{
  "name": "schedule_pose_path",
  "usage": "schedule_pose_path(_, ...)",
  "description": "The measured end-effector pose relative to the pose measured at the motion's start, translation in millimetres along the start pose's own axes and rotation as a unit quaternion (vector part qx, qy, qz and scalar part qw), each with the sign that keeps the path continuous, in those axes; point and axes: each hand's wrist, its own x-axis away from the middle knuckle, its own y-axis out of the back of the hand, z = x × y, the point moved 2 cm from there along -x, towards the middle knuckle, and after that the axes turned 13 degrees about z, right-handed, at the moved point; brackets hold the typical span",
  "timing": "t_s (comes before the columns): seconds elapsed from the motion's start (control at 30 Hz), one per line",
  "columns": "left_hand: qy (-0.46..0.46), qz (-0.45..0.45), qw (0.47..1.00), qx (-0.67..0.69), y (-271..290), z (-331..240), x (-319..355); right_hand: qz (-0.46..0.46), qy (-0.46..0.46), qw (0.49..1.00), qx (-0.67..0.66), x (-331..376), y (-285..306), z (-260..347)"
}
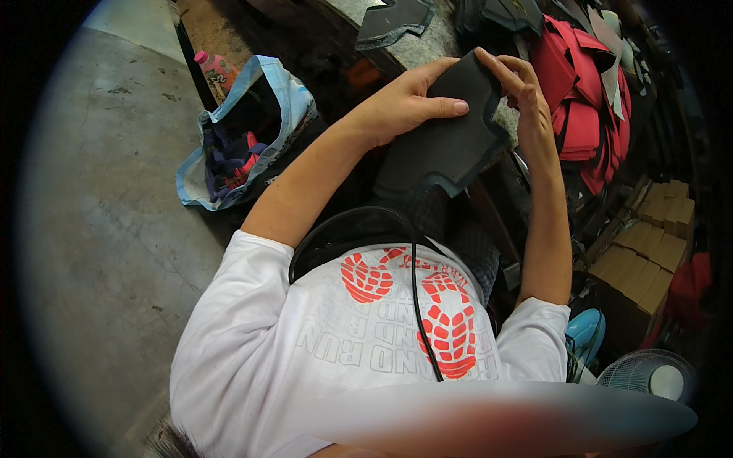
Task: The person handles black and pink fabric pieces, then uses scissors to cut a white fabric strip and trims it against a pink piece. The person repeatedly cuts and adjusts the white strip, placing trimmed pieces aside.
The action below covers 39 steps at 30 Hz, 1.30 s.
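My left hand (420, 103) is closed on a dark grey, notched flat piece (443, 145), its thumb lying across the top face. The piece looks like a stack of cut sheets with bluish edges; I cannot tell how many layers it has. It is tilted over my lap. At its far right corner, my right hand (527, 91) touches the edge with a fingertip, its fingers stretched out and apart. Past my hands, a similar dark cut piece (393, 23) rests on a grey speckled work surface (418, 52).
Red cut strips (576, 99) are heaped at the far right, above stacked brown cardboard boxes (641, 256). A fan (647, 375) stands at lower right. On the left, a light blue bag (286, 84) sits on the concrete floor (107, 206) beside a pink-capped bottle (216, 70).
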Motion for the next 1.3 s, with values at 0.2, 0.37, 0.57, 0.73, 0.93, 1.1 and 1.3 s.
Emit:
schedule_pose_path(0.2,-0.015,0.016,1.0,0.023,7.7,-4.1,-3.3,0.002,-0.081,0.936,-0.342,3.5,-8.5,-11.7)
schedule_pose_path(0.37,-0.037,-0.014,0.998,0.046,17.0,-2.7,-4.7,0.07,-0.046,0.983,-0.163,21.3,-6.8,-0.3)
schedule_pose_path(0.57,-0.047,-0.013,0.994,0.1,19.6,1.3,-6.3,0.017,-0.007,0.998,-0.061,26.8,-11.2,3.5)
schedule_pose_path(0.73,-0.072,-0.044,0.988,0.126,27.5,-1.2,-2.4,-0.009,0.009,1.0,-0.028,29.8,-9.2,0.4)
schedule_pose_path(0.93,-0.077,-0.022,0.993,0.086,24.0,-0.5,-3.5,0.018,0.009,0.999,-0.034,24.6,-16.5,1.1)
schedule_pose_path(1.1,-0.105,-0.062,0.981,0.151,29.7,-6.5,1.8,0.036,-0.043,0.965,-0.255,20.1,-27.7,3.0)
schedule_pose_path(1.3,-0.13,-0.123,0.969,0.172,39.1,-13.9,8.3,-0.018,0.015,0.994,-0.103,-22.5,22.8,-2.7)
